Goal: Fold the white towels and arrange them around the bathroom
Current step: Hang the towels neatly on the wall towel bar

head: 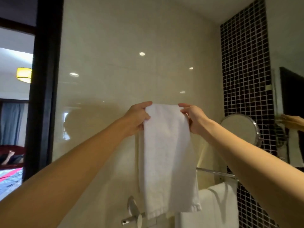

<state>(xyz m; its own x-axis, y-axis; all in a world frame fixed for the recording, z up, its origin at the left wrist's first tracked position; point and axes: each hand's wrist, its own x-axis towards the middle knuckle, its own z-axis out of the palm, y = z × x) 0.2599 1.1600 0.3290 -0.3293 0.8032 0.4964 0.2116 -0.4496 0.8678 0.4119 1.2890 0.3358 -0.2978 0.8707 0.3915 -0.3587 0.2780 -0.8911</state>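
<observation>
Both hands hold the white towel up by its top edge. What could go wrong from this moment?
1. The left hand and right hand pinch the held towel only at its top corners. If one grip slips, it may drop and unfold.
2. In this view its lower edge hangs near the metal fitting and might catch there.
3. Lowering it could disturb the hanging towel on the rail.

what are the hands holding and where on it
A white towel, held up by its top edge: the left hand grips the top left corner, the right hand pinches the top right corner. The rest hangs free.
</observation>
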